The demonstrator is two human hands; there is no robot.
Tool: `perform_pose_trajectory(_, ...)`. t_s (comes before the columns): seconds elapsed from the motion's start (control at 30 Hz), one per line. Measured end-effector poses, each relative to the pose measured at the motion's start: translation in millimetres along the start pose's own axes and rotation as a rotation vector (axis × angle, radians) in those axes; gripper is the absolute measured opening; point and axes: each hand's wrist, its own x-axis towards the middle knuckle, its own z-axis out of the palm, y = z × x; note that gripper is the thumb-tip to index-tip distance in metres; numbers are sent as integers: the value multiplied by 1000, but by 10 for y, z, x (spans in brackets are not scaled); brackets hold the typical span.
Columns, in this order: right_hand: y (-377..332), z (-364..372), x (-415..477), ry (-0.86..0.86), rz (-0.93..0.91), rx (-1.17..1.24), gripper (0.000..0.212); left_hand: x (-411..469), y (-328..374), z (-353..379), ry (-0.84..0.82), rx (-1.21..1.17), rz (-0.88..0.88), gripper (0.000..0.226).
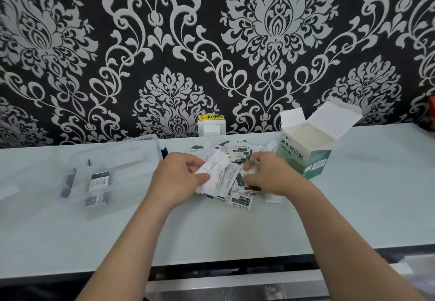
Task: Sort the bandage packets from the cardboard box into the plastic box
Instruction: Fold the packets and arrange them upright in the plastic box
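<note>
Several white and dark green bandage packets [237, 153] lie in a loose pile on the pale table. My left hand [179, 178] grips a bunch of white packets [215, 167] over the pile's left side. My right hand [270, 176] is on the pile's right side, its fingers curled round packets there. The open cardboard box [306, 157], white and green with its flaps up, stands just right of the pile. The clear plastic box [103, 183] sits to the left with two packets [100, 179] in it.
The plastic box's clear lid [131, 145] leans behind it. A white wall socket [211, 129] with a yellow warning label sits at the back by the patterned wall. The table's front edge [235, 260] runs below my forearms.
</note>
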Motion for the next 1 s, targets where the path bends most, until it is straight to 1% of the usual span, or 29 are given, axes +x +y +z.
perform_pose_trajectory(0.03,-49,-28,-19,50,-19,139,10,-6,-5,-25,-6,-72,-8,19)
perform_pose_trajectory(0.1,-146,-94,-43,103,0,552,17,-20,2,-44,-27,-226,-19,18)
perform_pose_trajectory(0.13,-195,-114,-63,84,22,762,18,-29,9,-43,-41,-289,-22,17)
perform_pose_trajectory(0.17,-237,-111,-80,51,46,918,20,-42,22,-36,-54,-341,-26,17)
perform_pose_trajectory(0.2,-260,-89,-85,17,63,989,22,-57,37,-26,-65,-393,-33,18)
perform_pose_trajectory(0.33,-334,98,-117,-92,60,932,22,-88,82,40,-69,-564,-46,20)
perform_pose_trajectory(0.4,-383,166,-114,-71,26,962,24,-95,96,79,-42,-599,-21,19)
perform_pose_trajectory(0.47,-423,211,-100,-30,4,1044,26,-121,128,101,-17,-639,17,17)
perform_pose_trajectory(0.53,-454,249,-88,-20,18,1142,21,-132,154,122,13,-635,52,16)
perform_pose_trajectory(0.57,-463,272,-79,-17,41,1174,17,-136,160,134,52,-584,82,16)
perform_pose_trajectory(0.6,-471,293,-66,-18,69,1201,15,-134,156,150,122,-482,135,14)
perform_pose_trajectory(0.63,-488,315,-54,-33,91,1220,17,-123,144,164,216,-327,223,11)
perform_pose_trajectory(0.67,-515,330,-63,-61,99,1234,23,-124,139,170,306,-144,334,9)
perform_pose_trajectory(0.7,-550,341,-68,-82,103,1240,32,-133,151,182,362,27,453,9)
perform_pose_trajectory(0.73,-578,350,-70,-81,126,1232,39,-154,166,208,358,144,560,9)
perform_pose_trajectory(0.77,-597,349,-65,-53,168,1227,39,-176,188,234,292,182,624,8)
perform_pose_trajectory(0.83,-594,329,-48,29,248,1241,27,-223,216,255,115,115,651,6)
perform_pose_trajectory(0.87,-574,311,-34,56,276,1256,24,-237,216,243,50,66,640,13)
perform_pose_trajectory(0.9,-544,278,-17,61,289,1267,21,-252,225,221,31,40,636,25)
perform_pose_trajectory(0.93,-524,243,-19,41,278,1280,17,-268,232,192,43,38,637,40)
perform_pose_trajectory(1.0,-524,185,-65,-65,227,1300,6,-294,244,138,31,36,636,77)
